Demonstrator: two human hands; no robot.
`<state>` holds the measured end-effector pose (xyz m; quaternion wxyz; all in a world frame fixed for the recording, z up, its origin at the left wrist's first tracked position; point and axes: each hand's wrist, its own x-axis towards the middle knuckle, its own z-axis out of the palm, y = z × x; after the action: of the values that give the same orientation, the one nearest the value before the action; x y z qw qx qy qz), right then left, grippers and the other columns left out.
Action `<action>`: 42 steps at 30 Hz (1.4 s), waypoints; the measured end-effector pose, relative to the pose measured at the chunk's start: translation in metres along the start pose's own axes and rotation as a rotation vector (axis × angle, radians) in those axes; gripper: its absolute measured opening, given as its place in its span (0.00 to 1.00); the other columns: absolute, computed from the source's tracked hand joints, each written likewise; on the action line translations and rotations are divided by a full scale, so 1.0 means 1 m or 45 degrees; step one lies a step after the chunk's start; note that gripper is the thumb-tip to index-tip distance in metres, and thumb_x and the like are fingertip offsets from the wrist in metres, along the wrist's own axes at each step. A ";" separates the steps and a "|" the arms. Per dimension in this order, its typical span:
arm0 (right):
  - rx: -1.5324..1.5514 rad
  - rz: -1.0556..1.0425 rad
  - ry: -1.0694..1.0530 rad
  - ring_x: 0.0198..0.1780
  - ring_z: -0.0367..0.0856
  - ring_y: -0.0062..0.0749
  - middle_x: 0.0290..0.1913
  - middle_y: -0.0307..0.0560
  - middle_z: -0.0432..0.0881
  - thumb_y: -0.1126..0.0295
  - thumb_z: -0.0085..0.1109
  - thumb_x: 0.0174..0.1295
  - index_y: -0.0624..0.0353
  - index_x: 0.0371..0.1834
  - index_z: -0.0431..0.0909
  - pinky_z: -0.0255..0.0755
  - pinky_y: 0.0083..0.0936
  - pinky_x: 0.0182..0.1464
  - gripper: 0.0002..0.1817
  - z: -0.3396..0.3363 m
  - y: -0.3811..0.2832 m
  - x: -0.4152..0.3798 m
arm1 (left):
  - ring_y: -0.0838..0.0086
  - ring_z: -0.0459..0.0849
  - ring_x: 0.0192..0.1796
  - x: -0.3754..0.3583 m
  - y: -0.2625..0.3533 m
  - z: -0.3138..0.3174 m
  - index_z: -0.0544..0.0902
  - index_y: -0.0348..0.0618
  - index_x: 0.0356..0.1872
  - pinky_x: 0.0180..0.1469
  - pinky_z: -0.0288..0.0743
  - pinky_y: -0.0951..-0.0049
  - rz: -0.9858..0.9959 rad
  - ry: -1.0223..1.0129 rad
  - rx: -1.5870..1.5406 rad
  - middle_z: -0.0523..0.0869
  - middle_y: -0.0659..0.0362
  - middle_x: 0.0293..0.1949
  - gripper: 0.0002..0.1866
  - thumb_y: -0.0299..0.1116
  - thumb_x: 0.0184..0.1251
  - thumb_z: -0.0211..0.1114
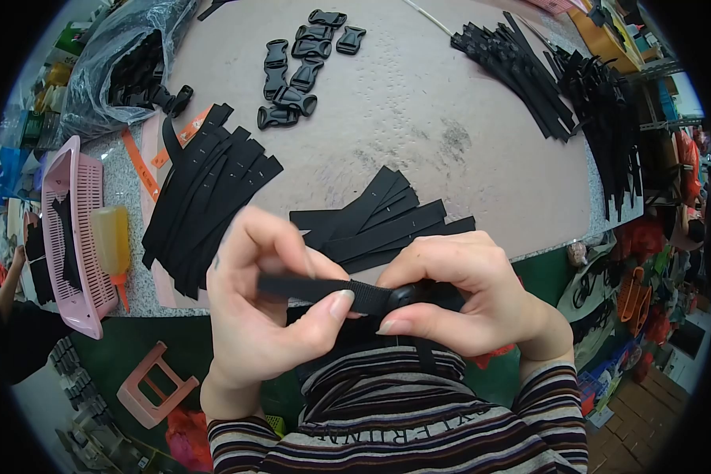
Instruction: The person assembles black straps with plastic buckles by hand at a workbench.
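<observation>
My left hand [280, 296] pinches a black webbing strap [308, 289] between thumb and fingers, near the table's front edge. The strap runs right into a black plastic buckle [403, 297], which my right hand [458, 292] grips between thumb and forefinger. Fingers cover much of the buckle, so its exact type is hard to make out. Just beyond my hands lies a fanned pile of black straps [387, 217]. To its left is a larger pile of black straps [205, 197]. Several black side-release buckles [304, 67] lie farther back.
A clear plastic bag [126, 71] of black buckles stands back left. A pink basket [87, 237] and a yellow-liquid bottle [110, 241] sit at the left edge. Bundled black straps [521, 79] lie at the right. A pink stool [158, 383] stands below; another person's arm [12, 276] shows far left.
</observation>
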<state>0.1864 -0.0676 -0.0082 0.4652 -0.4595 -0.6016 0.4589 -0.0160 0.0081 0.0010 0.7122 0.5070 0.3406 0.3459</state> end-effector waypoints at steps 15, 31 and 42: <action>-0.102 0.142 -0.042 0.29 0.84 0.48 0.27 0.55 0.83 0.64 0.68 0.65 0.63 0.42 0.82 0.74 0.36 0.32 0.13 -0.032 0.002 -0.016 | 0.78 0.79 0.17 0.023 -0.027 0.017 0.83 0.34 0.25 0.19 0.63 0.79 0.064 -0.215 0.463 0.81 0.61 0.15 0.11 0.30 0.50 0.77; -2.390 0.109 1.388 0.57 0.75 0.44 0.46 0.42 0.80 0.58 0.69 0.63 0.51 0.40 0.87 0.66 0.46 0.56 0.11 -0.335 0.086 -0.020 | 0.79 0.79 0.28 0.004 -0.048 -0.024 0.86 0.38 0.50 0.34 0.72 0.78 0.303 -0.050 0.919 0.85 0.60 0.29 0.14 0.18 0.63 0.67; -1.553 0.008 0.456 0.50 0.84 0.49 0.42 0.54 0.85 0.52 0.66 0.66 0.62 0.41 0.82 0.74 0.42 0.53 0.20 -0.083 0.110 0.171 | 0.76 0.82 0.28 0.013 -0.043 -0.002 0.88 0.38 0.42 0.34 0.75 0.77 0.404 -0.246 0.939 0.86 0.57 0.29 0.10 0.16 0.61 0.68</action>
<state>0.2570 0.1274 -0.0808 0.2118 -0.7132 -0.6663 -0.0491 -0.0043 0.0093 -0.0424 0.4492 0.8047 0.2910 0.2571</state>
